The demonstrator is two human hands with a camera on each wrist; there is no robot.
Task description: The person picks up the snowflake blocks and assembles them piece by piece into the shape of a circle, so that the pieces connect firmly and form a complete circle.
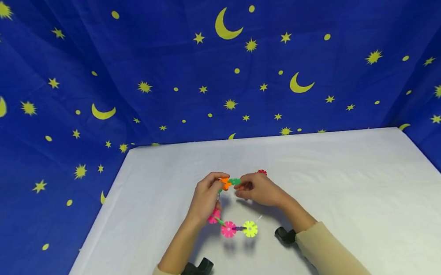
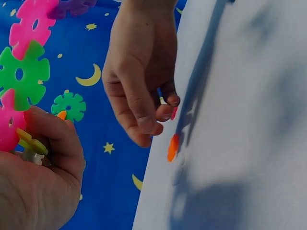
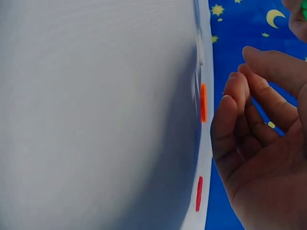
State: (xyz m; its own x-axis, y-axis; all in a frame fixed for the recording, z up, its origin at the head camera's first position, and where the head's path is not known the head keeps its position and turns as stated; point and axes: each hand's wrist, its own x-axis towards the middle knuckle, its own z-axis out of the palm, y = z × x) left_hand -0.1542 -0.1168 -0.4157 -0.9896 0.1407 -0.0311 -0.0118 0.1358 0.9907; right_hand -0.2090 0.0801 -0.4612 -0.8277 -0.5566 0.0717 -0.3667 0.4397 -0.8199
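Note:
My left hand (image 1: 205,196) grips a linked string of plastic snowflake discs. An orange disc (image 1: 226,183) and a green disc (image 1: 234,181) stick out at its fingertips. From below the palm hang pink discs (image 1: 228,229), a purple one seen edge-on and a yellow disc (image 1: 250,228). Close to the green disc is my right hand (image 1: 264,190), its fingers loosely bent. Nothing shows between those fingers in the right wrist view. Part of the string is hidden behind the left fingers.
On the white table (image 1: 368,185) lie a red disc (image 1: 262,172) beyond the right hand and a loose orange disc (image 3: 204,103). Black wrist mounts (image 1: 199,270) sit by both forearms. A blue star-patterned cloth (image 1: 181,61) hangs behind the table.

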